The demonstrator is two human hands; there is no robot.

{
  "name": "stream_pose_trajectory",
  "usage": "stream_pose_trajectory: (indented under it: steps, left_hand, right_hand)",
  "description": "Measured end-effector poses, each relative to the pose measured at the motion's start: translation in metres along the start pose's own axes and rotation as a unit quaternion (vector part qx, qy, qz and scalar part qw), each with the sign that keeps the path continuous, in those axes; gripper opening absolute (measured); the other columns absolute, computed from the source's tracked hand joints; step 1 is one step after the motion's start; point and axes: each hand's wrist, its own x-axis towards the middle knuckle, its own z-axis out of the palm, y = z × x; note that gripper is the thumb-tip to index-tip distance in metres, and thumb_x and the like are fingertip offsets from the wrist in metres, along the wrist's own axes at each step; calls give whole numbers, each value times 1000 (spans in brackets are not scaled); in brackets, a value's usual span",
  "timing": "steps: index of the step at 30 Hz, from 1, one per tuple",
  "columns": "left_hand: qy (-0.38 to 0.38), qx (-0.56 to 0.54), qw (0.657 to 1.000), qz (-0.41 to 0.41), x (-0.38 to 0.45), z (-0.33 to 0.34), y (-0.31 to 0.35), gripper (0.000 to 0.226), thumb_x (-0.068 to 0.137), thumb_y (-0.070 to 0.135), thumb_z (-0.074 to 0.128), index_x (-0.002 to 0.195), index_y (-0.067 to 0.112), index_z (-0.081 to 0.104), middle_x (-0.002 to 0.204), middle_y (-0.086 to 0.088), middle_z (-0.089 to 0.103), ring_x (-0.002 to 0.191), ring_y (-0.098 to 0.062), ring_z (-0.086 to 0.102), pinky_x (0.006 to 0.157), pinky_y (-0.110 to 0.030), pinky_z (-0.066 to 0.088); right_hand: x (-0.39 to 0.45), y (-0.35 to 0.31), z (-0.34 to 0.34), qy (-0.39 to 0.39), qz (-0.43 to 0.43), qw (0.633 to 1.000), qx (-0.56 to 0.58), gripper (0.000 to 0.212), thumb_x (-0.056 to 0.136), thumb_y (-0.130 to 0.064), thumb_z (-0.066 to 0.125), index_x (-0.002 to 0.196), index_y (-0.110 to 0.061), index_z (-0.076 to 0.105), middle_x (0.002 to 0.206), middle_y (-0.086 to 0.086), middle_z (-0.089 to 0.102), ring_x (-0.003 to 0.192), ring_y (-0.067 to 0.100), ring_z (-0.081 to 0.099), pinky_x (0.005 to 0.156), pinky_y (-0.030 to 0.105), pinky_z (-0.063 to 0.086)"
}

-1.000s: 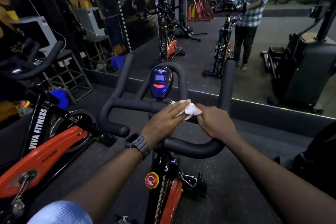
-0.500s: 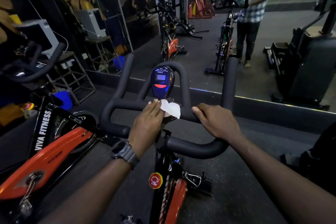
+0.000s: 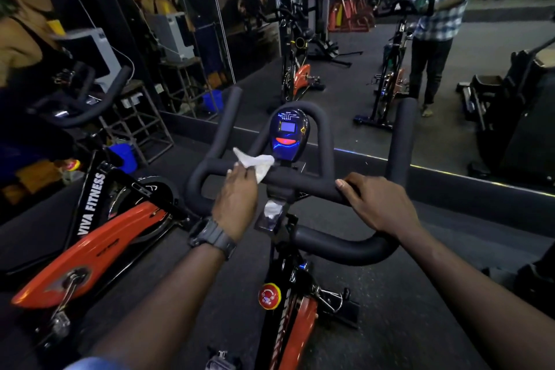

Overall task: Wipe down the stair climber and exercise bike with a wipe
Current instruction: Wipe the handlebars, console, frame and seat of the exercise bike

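Note:
An orange and black exercise bike (image 3: pixel 295 321) stands in front of me, with black padded handlebars (image 3: pixel 309 182) and a blue console (image 3: pixel 287 132) at their centre. My left hand (image 3: pixel 237 204) lies on the left part of the crossbar and presses a white wipe (image 3: pixel 256 164) onto it, just left of the console. My right hand (image 3: pixel 375 203) grips the crossbar to the right of the console. A dark stair climber (image 3: pixel 522 117) shows at the right in the mirror.
A second orange bike (image 3: pixel 90 237) marked VIVA FITNESS stands close at my left. A wall mirror (image 3: pixel 345 48) ahead reflects the gym floor, other bikes and a person in a checked shirt. A metal stand (image 3: pixel 144 120) and a blue bucket (image 3: pixel 124 155) sit at the left wall.
My left hand has slid the wipe leftward along the crossbar, from beside my right hand to left of the console. My right hand has stayed gripping the bar.

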Motion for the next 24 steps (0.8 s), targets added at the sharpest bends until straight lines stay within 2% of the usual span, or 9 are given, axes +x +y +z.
stream_pose_trajectory:
  steps: [2, 4, 8, 11, 14, 16, 19, 21, 24]
  left_hand:
    - [-2, -53, 998, -34, 7, 2, 17, 46, 90, -3, 41, 135, 5, 47, 146, -22, 39, 132, -39, 42, 106, -44, 36]
    - [23, -117, 992, -32, 5, 8, 35, 49, 87, -1, 44, 136, 7, 48, 150, -22, 37, 137, -38, 38, 108, -42, 34]
    - [54, -222, 972, 58, -19, 16, 59, 66, 81, -12, 41, 145, 4, 42, 158, -17, 32, 151, -27, 19, 121, -37, 22]
    - [66, -207, 974, 64, -20, 17, 45, 70, 83, -12, 43, 150, 7, 37, 160, -13, 29, 151, -24, 19, 121, -34, 20]
    - [30, -168, 985, -41, -8, 17, 26, 63, 89, -4, 43, 150, 2, 31, 157, -22, 28, 147, -35, 23, 116, -42, 25]
    - [27, -182, 981, -70, -3, 15, 37, 61, 87, -4, 47, 146, -3, 33, 152, -27, 33, 145, -40, 24, 118, -44, 24]
    - [49, -231, 971, -28, -7, 19, 68, 50, 90, -5, 47, 140, -6, 43, 150, -28, 37, 147, -39, 22, 121, -41, 16]
    - [51, -227, 972, 17, -12, 20, 66, 48, 91, -6, 44, 139, -3, 46, 151, -26, 38, 148, -37, 23, 121, -41, 17]
    - [23, -130, 991, 17, -8, 21, 28, 52, 89, 2, 44, 141, -1, 44, 147, -28, 41, 143, -38, 32, 120, -44, 21]
  right_hand:
    - [1, -1, 0, 0, -2, 1000, -3, 46, 99, -62, 28, 97, -27, 58, 86, -1, 70, 90, 26, 67, 61, 35, 40]
    - [1, -1, 0, 0, -6, 1000, -8, 45, 99, -62, 30, 98, -27, 58, 88, 0, 70, 91, 26, 67, 61, 34, 40]
    - [1, 0, 2, -1, -2, 1000, -1, 43, 99, -62, 32, 102, -29, 60, 91, 0, 71, 93, 26, 68, 63, 35, 44]
    - [1, 1, 4, -5, -3, 1000, -1, 44, 98, -63, 31, 102, -30, 59, 91, -1, 71, 93, 26, 68, 64, 36, 47]
    - [1, 1, 3, -2, -3, 1000, -1, 42, 99, -62, 33, 104, -31, 60, 93, -1, 72, 94, 25, 68, 65, 35, 46]
    - [1, 1, 3, -3, 0, 1000, -1, 42, 98, -62, 33, 104, -31, 60, 94, -1, 72, 94, 26, 68, 65, 36, 46]
    - [0, 2, 4, -3, 0, 1000, -2, 43, 98, -63, 33, 103, -30, 59, 93, -1, 71, 94, 26, 68, 65, 35, 46]
    - [1, 3, 4, -2, 0, 1000, -2, 41, 99, -62, 33, 101, -30, 59, 92, -1, 71, 93, 25, 67, 63, 35, 43]
    - [0, 1, 1, -4, 0, 1000, 4, 39, 99, -61, 35, 102, -31, 60, 94, -3, 72, 94, 24, 67, 62, 34, 40]
